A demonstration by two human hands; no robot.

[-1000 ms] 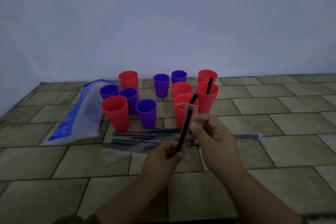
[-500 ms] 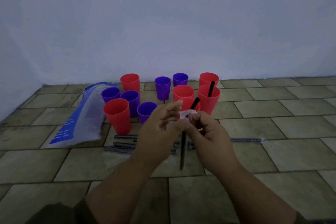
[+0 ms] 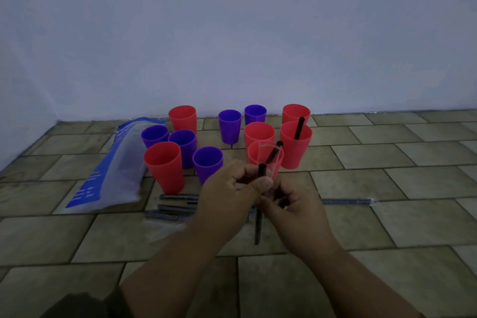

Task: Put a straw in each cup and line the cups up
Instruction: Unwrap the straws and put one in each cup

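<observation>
Several red and purple cups stand in a loose cluster on the tiled floor. The right red cup (image 3: 295, 146) holds a black straw (image 3: 299, 128), and so does the near red cup (image 3: 277, 162). Both hands meet in front of that near cup. My left hand (image 3: 229, 196) pinches the top of a black straw (image 3: 259, 224) that hangs upright. My right hand (image 3: 291, 210) grips its clear wrapper (image 3: 268, 148), which stands peeled above the straw's bare tip. Several wrapped straws (image 3: 173, 210) lie on the floor behind my left hand.
A blue and clear plastic bag (image 3: 113, 170) lies at the left of the cups. One wrapped straw (image 3: 346, 201) lies alone to the right of my hands. A pale wall (image 3: 232, 33) rises right behind the cups. Bare tiles (image 3: 413, 162) stretch to the right.
My left hand rose from the straw's lower part to its top. The clear wrapper has come off the tip and now sticks up. The straw hangs lower and more upright.
</observation>
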